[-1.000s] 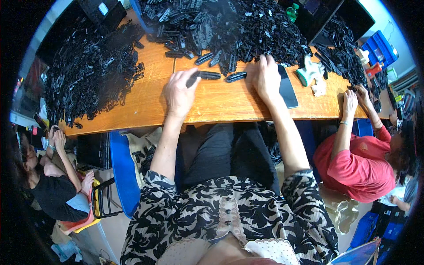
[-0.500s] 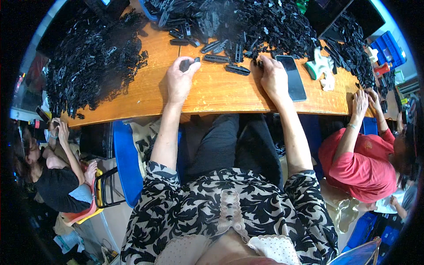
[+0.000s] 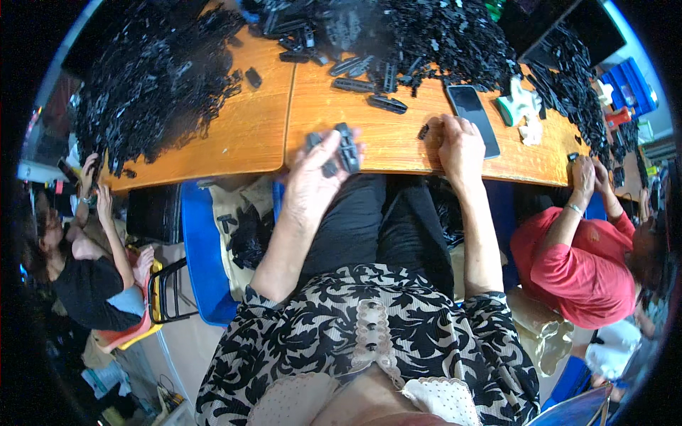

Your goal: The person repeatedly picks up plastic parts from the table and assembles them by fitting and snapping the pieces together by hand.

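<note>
A person's left hand (image 3: 312, 174) grips black plastic pieces (image 3: 347, 148) at the front edge of a wooden counter (image 3: 259, 135). The right hand (image 3: 462, 148), fingers bunched, is between a small black part (image 3: 424, 131) and a smartphone (image 3: 472, 108); whether it pinches anything, I cannot tell. Black heaps (image 3: 451, 42) lie beyond.

A head-worn fisheye looks down from close above onto left hand (image 3: 312, 179), right hand (image 3: 461, 148) and table (image 3: 259, 124).

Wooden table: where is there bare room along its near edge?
The table is bare between the left black pile and the left hand. Another patch lies between that hand and the right hand, broken by one small black part. Crowded: the far black pile, and phone and glove past the right hand.
</note>
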### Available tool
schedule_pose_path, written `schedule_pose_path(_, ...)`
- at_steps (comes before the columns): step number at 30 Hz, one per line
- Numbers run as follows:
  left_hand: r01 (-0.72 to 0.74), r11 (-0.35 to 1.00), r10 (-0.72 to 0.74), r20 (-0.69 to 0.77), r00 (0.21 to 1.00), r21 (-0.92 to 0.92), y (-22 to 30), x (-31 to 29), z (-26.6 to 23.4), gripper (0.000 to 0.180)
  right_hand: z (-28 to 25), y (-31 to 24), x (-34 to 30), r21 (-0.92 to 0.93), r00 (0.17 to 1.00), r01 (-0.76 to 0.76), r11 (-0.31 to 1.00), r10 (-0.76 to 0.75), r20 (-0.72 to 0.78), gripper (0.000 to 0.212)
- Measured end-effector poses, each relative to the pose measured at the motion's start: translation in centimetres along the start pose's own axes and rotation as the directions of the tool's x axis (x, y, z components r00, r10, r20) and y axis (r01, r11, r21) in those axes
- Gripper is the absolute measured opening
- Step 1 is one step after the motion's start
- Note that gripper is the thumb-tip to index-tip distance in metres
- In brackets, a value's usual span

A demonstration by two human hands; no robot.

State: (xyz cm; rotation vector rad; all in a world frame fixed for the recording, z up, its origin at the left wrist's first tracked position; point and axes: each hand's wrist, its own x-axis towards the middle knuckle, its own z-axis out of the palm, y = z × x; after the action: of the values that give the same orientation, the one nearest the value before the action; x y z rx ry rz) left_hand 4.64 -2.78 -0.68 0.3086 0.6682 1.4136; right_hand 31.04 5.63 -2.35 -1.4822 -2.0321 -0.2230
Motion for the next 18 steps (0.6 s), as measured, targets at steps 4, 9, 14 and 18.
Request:
schedule_pose_path(4,0.105,0.983,-0.095,0.072,0.993,-0.152,-1.2,-1.0,0.2,0.022,-1.2,0.1,-0.7,-0.062,0.997,-0.006,0.998,0.01,0.072,0.015)
schedule_pose_path(9,0.096,0.98,-0.085,0.065,0.994,-0.174,-1.3,-1.7,0.6,0.02,-3.4,-0.2,-1.4,0.023,0.993,0.017,1.0,-0.02,0.115,0.011)
schedule_pose_path(14,0.079,0.979,-0.07,0.054,0.996,-0.189,-1.2,-1.7,1.4,0.018,-3.3,-0.3,-1.3,-0.194,0.973,-0.021,0.981,0.064,0.221,0.013)
schedule_pose_path(18,0.035,0.988,-0.026,0.059,0.998,-0.153,-1.7,-1.8,1.1,0.019,-4.5,-6.4,-1.6,0.419,0.997,-0.016,0.908,0.047,-0.064,0.021)
